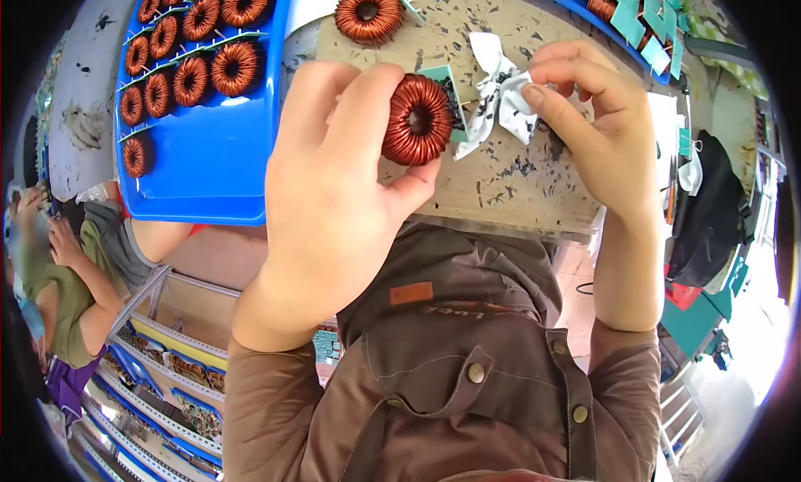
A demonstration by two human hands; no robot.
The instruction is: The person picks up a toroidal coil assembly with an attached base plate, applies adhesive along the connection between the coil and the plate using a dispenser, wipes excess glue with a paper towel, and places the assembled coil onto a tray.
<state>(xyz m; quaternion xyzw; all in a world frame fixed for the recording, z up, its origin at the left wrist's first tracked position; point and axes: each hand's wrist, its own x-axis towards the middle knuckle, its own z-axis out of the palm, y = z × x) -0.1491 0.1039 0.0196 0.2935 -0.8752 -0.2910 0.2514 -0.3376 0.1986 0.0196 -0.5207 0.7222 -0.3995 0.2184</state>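
Observation:
My left hand (346,161) grips a toroidal coil (418,120) wound with copper wire, thumb below and fingers behind it. A small green circuit board (445,98) is fixed to the coil's right side. Just right of that board, my right hand (592,119) pinches a crumpled white cloth (501,94) with dark smudges, between thumb and fingers. The cloth's left end reaches close to the board; whether they touch I cannot tell. Another copper coil (367,15) with a board lies on the worktable behind my left hand.
A blue tray (200,169) at the left holds rows of coils on boards. A second blue tray (576,15) at the back right carries more coils and green boards (647,19). Dark flecks cover the worktable (509,194). Another person (71,282) sits at the far left, near shelving (167,382).

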